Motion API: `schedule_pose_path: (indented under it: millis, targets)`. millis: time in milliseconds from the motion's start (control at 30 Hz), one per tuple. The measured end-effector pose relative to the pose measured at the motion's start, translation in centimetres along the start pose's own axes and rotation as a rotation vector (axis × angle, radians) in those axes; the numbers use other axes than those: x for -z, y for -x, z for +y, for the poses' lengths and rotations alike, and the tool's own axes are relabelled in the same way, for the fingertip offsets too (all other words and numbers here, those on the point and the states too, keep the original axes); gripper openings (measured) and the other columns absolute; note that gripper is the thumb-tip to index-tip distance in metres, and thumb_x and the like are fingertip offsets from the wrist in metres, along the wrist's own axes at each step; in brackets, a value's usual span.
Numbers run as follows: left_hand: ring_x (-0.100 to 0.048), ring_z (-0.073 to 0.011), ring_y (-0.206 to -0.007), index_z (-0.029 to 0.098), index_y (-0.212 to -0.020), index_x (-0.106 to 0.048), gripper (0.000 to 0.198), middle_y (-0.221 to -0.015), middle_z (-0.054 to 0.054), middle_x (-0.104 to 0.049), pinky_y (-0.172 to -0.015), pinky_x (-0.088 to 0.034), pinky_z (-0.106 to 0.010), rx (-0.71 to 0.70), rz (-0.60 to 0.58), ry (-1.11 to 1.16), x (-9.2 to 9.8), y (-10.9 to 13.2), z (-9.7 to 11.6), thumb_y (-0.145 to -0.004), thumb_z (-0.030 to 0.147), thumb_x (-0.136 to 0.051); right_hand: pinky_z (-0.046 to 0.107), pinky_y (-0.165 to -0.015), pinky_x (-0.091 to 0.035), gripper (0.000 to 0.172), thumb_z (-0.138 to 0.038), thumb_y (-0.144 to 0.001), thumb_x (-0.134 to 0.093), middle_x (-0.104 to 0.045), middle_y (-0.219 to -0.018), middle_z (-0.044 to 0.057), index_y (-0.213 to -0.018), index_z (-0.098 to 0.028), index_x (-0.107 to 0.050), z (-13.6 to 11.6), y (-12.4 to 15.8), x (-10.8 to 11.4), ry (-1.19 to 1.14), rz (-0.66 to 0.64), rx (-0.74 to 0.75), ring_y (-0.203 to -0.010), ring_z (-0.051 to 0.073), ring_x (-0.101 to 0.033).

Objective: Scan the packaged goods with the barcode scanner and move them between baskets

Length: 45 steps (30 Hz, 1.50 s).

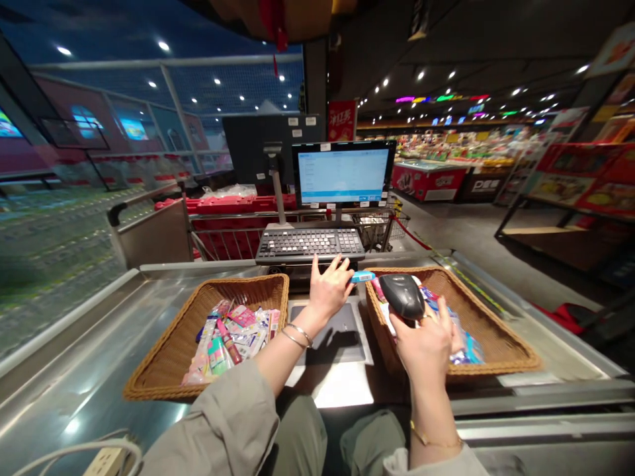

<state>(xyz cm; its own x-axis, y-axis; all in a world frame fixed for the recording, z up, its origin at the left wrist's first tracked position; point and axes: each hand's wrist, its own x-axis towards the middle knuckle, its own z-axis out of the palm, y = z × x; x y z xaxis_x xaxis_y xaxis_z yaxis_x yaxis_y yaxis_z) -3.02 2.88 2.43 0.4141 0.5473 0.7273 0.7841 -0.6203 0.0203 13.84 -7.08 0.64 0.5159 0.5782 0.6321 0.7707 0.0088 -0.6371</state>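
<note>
My left hand (330, 289) reaches over the front edge of the black keyboard (311, 243), fingers partly spread. A small blue pack (363, 277) with a barcode label sticks out to the right from under this hand, held on its thumb side. My right hand (427, 344) is wrapped round a black barcode scanner (403, 297), whose head points forward above the right wicker basket (496, 330). Small colourful packets (466, 347) lie in that basket, partly covered by my hand and the scanner. In the left wicker basket (169, 344) several small packaged goods (238, 337) are heaped.
A lit monitor (344, 173) stands behind the keyboard, beside a second dark screen (258, 152) seen from its back. Between the baskets lies a flat grey panel (337, 330) on the metal counter (94, 344). A power strip (106, 461) with cables sits at the lower left.
</note>
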Motion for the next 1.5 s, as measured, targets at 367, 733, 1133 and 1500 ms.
schedule_pose_path:
  millis: [367,733,1133,1500]
  targets:
    - [-0.051,-0.027,-0.135,0.024,-0.109,-0.066,0.019,-0.132,-0.007,-0.066,-0.12,-0.005,-0.069,-0.073,-0.026,0.044,-2.5,-1.4,3.7,-0.091,0.025,-0.061,0.059,-0.108,-0.025,0.038,-0.048,-0.073,-0.062,-0.069,-0.112,0.019,-0.09,-0.014,-0.071,2.8,-1.9,2.1,0.026,0.106,-0.184,-0.132,0.037,-0.046]
    - [-0.049,-0.028,-0.136,0.023,-0.108,-0.066,0.018,-0.133,-0.009,-0.065,-0.117,-0.01,-0.072,-0.113,-0.108,0.104,-4.9,-2.2,6.1,-0.096,0.029,-0.054,0.056,-0.108,-0.029,0.042,-0.052,-0.066,-0.065,-0.07,-0.105,0.018,-0.085,-0.016,-0.072,6.2,-2.8,2.3,0.045,0.207,-0.277,-0.125,0.037,-0.051]
    - [-0.033,-0.0306,-0.146,0.022,-0.141,-0.048,0.042,-0.147,-0.008,-0.052,-0.115,-0.014,-0.075,-0.165,-0.328,0.127,-7.5,-2.9,9.4,-0.1,0.024,-0.04,0.056,-0.108,-0.029,0.046,-0.056,-0.067,-0.065,-0.071,-0.105,0.017,-0.088,-0.017,-0.074,7.5,-3.0,2.8,0.068,0.219,-0.336,-0.123,0.038,-0.053]
    - [-0.033,-0.0321,-0.146,0.019,-0.141,-0.048,0.05,-0.15,-0.013,-0.048,-0.117,-0.011,-0.072,-0.048,-0.354,0.048,-4.6,-1.6,6.8,-0.097,0.042,-0.049,0.058,-0.108,-0.029,0.039,-0.049,-0.066,-0.07,-0.069,-0.109,0.018,-0.085,-0.015,-0.073,7.3,-2.8,1.9,0.07,0.184,-0.321,-0.123,0.038,-0.051]
